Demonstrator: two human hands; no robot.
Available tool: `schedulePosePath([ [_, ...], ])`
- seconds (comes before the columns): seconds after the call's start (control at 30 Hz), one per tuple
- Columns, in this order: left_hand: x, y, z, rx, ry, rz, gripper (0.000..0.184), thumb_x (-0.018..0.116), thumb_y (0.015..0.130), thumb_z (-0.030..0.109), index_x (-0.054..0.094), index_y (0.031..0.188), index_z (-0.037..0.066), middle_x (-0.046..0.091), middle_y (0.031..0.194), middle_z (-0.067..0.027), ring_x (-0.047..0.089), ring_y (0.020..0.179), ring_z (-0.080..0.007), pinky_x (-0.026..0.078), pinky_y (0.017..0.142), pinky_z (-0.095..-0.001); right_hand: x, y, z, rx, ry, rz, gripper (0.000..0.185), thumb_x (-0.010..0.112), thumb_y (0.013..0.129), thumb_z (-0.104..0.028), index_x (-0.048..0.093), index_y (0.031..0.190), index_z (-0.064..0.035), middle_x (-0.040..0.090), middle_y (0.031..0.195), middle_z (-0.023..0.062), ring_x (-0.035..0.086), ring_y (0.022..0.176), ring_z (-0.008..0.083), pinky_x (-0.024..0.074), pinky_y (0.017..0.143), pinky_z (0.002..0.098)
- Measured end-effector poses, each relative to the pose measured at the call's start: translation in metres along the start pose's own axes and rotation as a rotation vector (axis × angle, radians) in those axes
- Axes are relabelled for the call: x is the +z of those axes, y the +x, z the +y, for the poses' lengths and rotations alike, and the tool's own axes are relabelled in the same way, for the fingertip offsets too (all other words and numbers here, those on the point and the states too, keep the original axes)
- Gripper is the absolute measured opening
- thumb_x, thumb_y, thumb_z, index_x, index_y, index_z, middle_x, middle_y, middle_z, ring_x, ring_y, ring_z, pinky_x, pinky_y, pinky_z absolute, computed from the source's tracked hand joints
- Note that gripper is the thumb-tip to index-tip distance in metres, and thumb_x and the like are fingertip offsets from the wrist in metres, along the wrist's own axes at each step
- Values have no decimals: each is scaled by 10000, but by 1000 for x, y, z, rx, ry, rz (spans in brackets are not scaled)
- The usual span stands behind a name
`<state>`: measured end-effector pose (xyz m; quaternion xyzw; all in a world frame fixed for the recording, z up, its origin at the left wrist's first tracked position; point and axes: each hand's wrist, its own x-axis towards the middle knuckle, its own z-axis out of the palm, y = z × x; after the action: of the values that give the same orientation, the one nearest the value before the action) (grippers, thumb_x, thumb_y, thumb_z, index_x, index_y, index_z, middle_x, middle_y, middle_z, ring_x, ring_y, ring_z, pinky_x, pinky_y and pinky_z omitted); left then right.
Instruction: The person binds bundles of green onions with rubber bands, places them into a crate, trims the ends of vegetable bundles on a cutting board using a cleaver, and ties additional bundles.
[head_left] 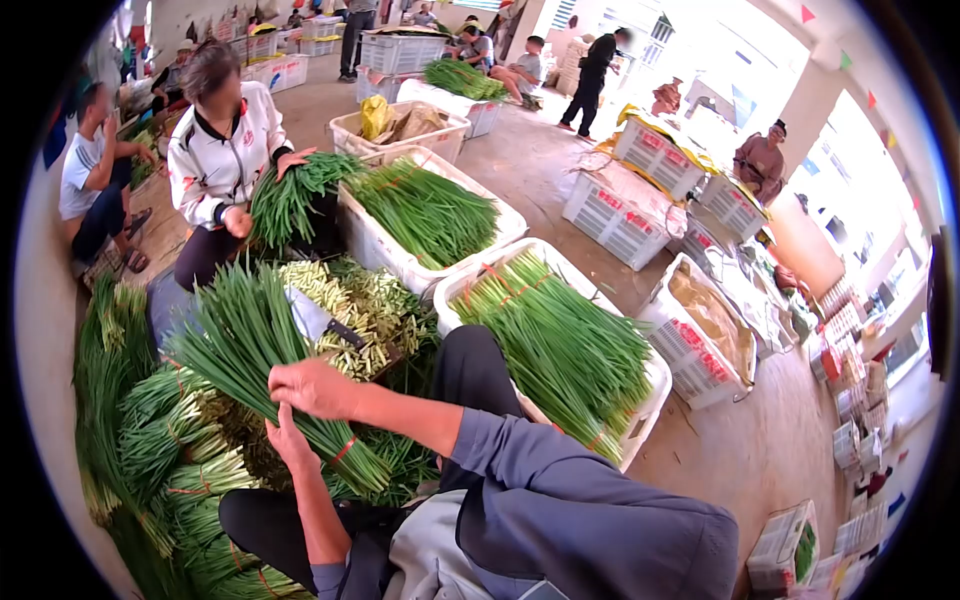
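Chive bundle (245,325), held aslant beside heaped bundles (200,475).
Left hand's (292,445) fingers grasped it; right hand's (318,388) curled, grip unclear. Probably light, bruisable; firmest near the red band (344,449).

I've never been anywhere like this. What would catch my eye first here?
Probably the big bunch of long green leaves, with a red tie, at the wearer's left hand and right hand. Next, the white crate heaped with stalks beside the knee, and the co-worker opposite, also handling greens.
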<state>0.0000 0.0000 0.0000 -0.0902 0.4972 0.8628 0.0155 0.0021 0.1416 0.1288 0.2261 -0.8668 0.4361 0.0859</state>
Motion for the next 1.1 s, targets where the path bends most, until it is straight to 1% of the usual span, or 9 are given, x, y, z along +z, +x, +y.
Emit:
schedulePosePath([
  [0.1,19,67,67,115,39,-11,509,643,997,219,474,1427,5,628,1258,-143,661,1085,-240,557,892,-377,6,66,-8,-97,86,88,179,590,989,-200,572,1062,-37,679,831,167,689,743,331,546,692,426],
  [0.3,31,-23,6,-82,-43,167,323,663,977,198,597,1235,14,704,1067,-87,682,867,-191,569,776,-340,-35,-46,-21,509,890,-98,136,548,1035,-123,525,1072,6,712,878,176,752,798,272,637,733,387],
  [0.63,12,-13,27,-82,-215,105,296,608,1017,195,573,1253,20,697,1121,-88,705,912,-185,596,805,-356,-69,-47,-15,207,1281,388,93,568,1052,-145,573,1023,-57,674,757,94,714,703,215,627,669,348],
  [0.7,13,-15,30,-98,-126,99,303,620,1010,195,572,1254,23,694,1120,-83,701,919,-186,594,805,-355,-94,-44,-24,187,1163,304,89,570,1049,-134,581,1018,-51,701,809,107,725,724,218,627,658,342],
  [0.77,9,-10,20,-70,-145,87,298,621,1006,187,574,1253,27,692,1119,-80,695,931,-182,584,818,-356,-113,-40,-22,607,561,-253,177,692,968,-171,641,1052,-24,737,944,136,735,791,207,609,631,300],
  [0.83,8,-4,16,-48,-133,118,300,614,995,193,570,1234,17,699,1086,-94,723,890,-215,623,762,-388,-72,-53,46,0,-176,-222,262,747,907,-168,682,1087,9,733,895,120,723,748,179,578,578,273],
  [0.9,9,-5,14,-32,-150,129,303,634,988,203,577,1230,29,697,1074,-80,709,876,-197,604,747,-368,-36,-41,12,469,325,-217,315,760,889,-165,682,1126,27,725,881,120,705,735,157,565,605,275],
  [1.03,9,-9,13,71,-58,164,331,686,962,235,614,1201,18,683,1064,-74,643,873,-164,527,775,-338,14,-27,-13,455,84,-200,284,747,895,-196,681,1075,14,680,853,114,692,761,201,552,679,336],
  [1.1,4,-6,9,37,-78,139,379,697,961,207,592,1261,3,688,1141,-97,652,972,-194,534,842,-355,42,-37,36,-172,-307,-1,232,705,898,-259,667,987,-47,656,883,117,645,740,314,541,696,417],
])
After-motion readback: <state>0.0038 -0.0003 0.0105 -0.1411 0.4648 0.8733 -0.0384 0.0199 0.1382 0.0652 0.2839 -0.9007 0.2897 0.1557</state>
